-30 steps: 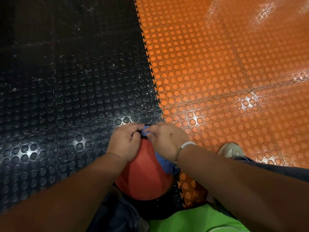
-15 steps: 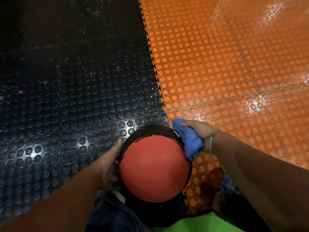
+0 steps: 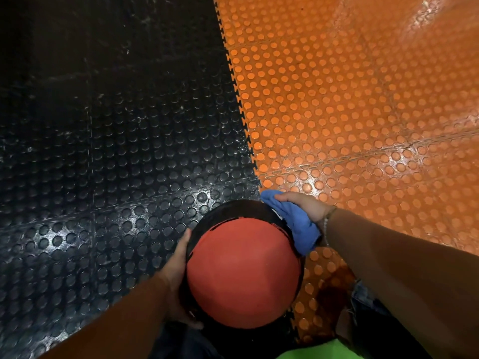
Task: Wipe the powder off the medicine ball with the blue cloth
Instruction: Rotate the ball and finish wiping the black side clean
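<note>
Ball (image 3: 243, 273) low centre of view, over seam btw black floor (image 3: 103, 151) and orange floor (image 3: 337, 99), close to lap. Red face toward camera, black band round far and side edges. Left grip (image 3: 178, 257) closed on ball: cupped against left side, fingers curling under. Right grip (image 3: 303, 206) closed on cloth (image 3: 295, 224), fingers curled over bunched blue fabric, pressing it to ball's upper-right edge on black band. Cloth hanging down right side of ball, touching it. Thin bracelet (image 3: 327, 218) on right wrist. Both forearms bare, coming in from bottom corners. Floor studded w/ round bumps, interlocking tile joints, shiny patches at right. Jeans (image 3: 368, 301) just beside ball at lower right; strip of green fabric (image 3: 318, 352) at bottom edge. Ball resting on floor or lifted: cannot tell.
</note>
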`<control>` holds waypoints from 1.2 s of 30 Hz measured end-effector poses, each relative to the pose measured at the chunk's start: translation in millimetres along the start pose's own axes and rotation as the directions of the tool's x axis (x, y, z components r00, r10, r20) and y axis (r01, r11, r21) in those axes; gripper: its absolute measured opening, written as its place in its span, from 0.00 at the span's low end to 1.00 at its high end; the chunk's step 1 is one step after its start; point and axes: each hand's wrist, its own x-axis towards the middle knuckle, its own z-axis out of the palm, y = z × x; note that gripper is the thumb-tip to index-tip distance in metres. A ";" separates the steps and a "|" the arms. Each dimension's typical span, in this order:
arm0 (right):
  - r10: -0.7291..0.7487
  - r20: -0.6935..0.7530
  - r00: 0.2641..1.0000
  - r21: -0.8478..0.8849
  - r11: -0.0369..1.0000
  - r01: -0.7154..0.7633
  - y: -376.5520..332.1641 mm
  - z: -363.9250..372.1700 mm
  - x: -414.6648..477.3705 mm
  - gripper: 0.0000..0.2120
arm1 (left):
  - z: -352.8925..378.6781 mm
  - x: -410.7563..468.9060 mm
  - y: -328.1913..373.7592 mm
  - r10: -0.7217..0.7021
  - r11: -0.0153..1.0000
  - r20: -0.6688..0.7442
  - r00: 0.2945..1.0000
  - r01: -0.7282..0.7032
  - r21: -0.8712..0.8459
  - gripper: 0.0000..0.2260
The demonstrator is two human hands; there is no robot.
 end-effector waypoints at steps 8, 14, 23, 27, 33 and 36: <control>-0.056 -0.127 0.990 0.098 0.993 0.069 11.1 -20.7 -13.2 0.14 | 21.9 -10.9 2.6 0.111 0.994 0.014 0.994 -0.112 0.004 0.55; -0.168 -0.192 0.967 0.203 0.957 0.206 -2.2 -37.1 -65.1 0.13 | 60.7 -35.2 29.6 0.286 0.958 0.144 0.947 -0.281 -0.055 0.34; -0.337 -0.493 0.802 -0.298 0.932 0.209 63.3 38.4 -113.5 0.24 | 51.3 -31.1 49.0 0.684 0.709 -0.377 0.625 -0.448 0.544 0.33; -0.308 -0.503 0.807 -0.344 0.928 0.140 59.2 50.4 -111.1 0.20 | 88.2 -57.3 7.9 0.765 0.621 -0.348 0.542 -0.476 0.623 0.26; -0.494 -0.403 0.771 -0.648 0.749 0.141 0.7 19.4 -125.5 0.22 | 91.4 -44.4 -3.7 0.837 0.536 -0.380 0.393 -0.453 0.712 0.26; -0.679 -0.152 0.718 -0.823 0.490 0.289 -5.0 20.8 -112.9 0.31 | 109.4 -50.5 0.8 0.851 0.525 -0.402 0.338 -0.519 0.674 0.25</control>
